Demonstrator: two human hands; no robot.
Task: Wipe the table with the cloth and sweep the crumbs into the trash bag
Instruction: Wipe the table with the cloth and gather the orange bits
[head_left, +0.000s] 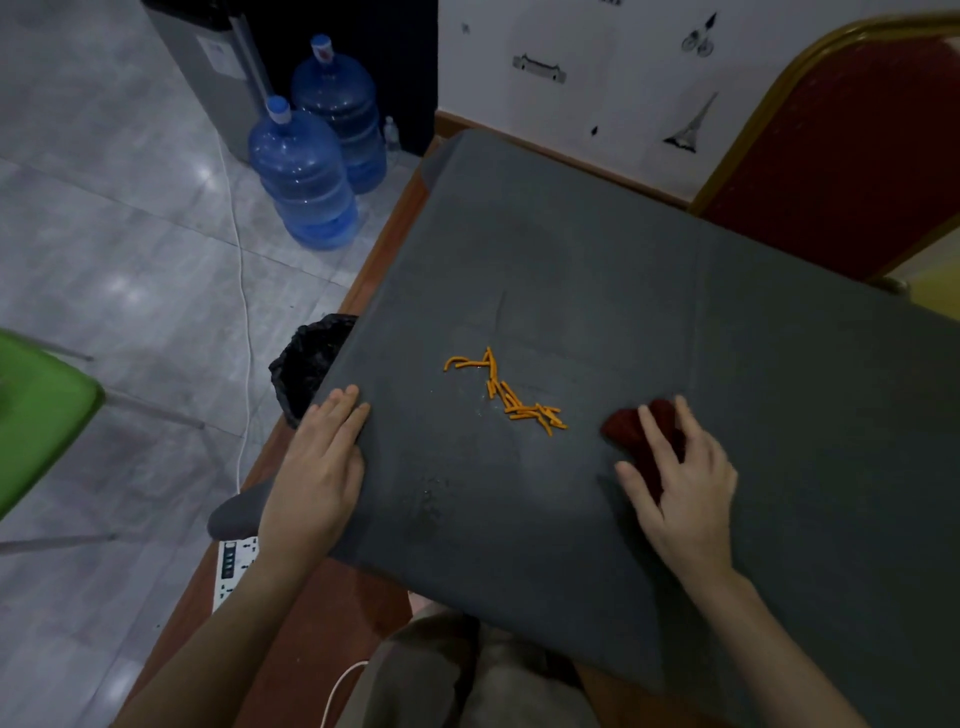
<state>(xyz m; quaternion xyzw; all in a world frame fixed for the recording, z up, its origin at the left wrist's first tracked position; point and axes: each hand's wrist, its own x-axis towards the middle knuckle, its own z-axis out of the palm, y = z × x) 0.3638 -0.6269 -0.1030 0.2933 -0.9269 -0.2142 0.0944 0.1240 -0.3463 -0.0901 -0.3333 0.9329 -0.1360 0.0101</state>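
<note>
Cloth (636, 439) under right hand (680, 478) fingers.

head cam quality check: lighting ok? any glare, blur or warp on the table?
Head view: dim overall; soft shadow on the table; orange crumbs sharp; red cloth under the right hand dark but readable. Head view: glare patches on the floor tiles, green chair smeared at the left edge, wide-angle bowing of table edges.

Two water jugs (317, 156), one cloth (639, 436), two hands (317, 467).
</note>
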